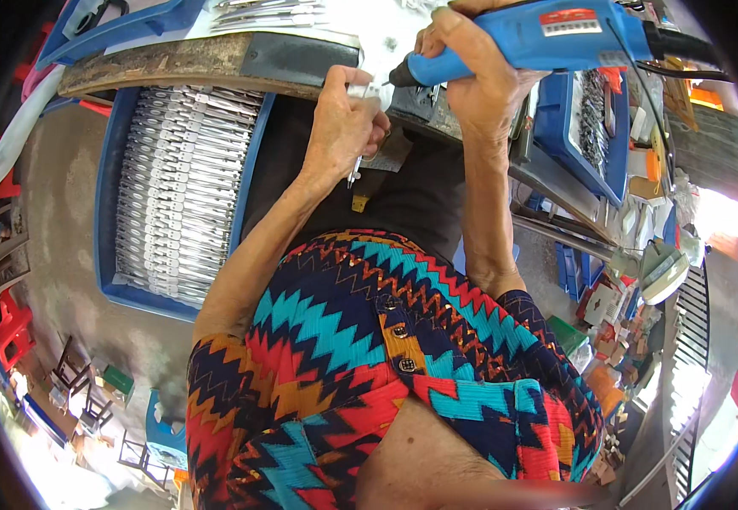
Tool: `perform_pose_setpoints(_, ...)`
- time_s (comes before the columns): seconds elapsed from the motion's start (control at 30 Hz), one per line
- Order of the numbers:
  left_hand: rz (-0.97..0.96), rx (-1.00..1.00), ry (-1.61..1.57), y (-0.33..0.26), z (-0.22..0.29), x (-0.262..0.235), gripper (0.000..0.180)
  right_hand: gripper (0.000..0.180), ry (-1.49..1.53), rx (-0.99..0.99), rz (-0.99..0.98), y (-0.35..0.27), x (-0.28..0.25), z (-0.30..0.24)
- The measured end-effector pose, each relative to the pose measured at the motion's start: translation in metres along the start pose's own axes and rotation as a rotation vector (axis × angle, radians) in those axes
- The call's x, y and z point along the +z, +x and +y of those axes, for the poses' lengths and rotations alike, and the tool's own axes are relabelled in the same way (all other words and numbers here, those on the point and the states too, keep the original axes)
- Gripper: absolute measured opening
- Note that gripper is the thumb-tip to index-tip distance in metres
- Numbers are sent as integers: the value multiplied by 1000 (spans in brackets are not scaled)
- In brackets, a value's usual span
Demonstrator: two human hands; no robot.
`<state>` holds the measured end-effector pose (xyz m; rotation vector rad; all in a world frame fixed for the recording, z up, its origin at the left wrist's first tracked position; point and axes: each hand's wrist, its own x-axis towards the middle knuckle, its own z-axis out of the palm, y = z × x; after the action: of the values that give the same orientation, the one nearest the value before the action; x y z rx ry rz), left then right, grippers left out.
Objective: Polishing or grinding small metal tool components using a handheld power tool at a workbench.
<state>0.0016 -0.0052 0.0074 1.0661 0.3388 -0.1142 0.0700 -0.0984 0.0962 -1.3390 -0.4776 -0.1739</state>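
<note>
The step in hand looks like working one end of a slim, silver-coloured metal piece with the dark, narrow nose of a bright blue, barrel-shaped power tool. To do it well, I would hold the piece firmly close to the end being worked, so that it does not twist or chatter, and bring the nose in with light, even pressure, square to the spot rather than at a slant. Bracing the wrists near the worn, wooden-edged surface should steady both sides, and the left fingertips should be just clear of the nose, since a slip there could nick them. The thick black cable is best left slack, so that it does not drag on the aim.

The left hand has its grip nearly closed, thumb and curled fingers pinching the metal piece, whose lower part sticks out beneath the palm; its upper end is at the fingertips, right by the nose. Whether the two touch, I cannot tell. The right hand has a wider grip, wrapped around the blue casing near its front. The piece is at the near edge of the surface, to the right of a blue plastic tray packed with similar silver-coloured pieces
</note>
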Motion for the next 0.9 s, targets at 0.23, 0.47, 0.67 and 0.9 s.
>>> perform_pose_setpoints(0.23, -1, -10, -34, 3, -3, -2, 29, 20, 90, 16, -35, 0, 11, -2)
perform_pose_setpoints(0.47, -4, 1, -12, 2, -2, -2, 28, 19, 37, 6, -42, -2, 10, -3)
perform_pose_setpoints(0.67, -15, -3, -4, 2, -2, -1, 28, 18, 23, -36, -63, 0, 9, 0)
perform_pose_setpoints(0.9, -18, 14, 21, 2, -3, -2, 29, 17, -42, -32, -83, 2, 14, -2)
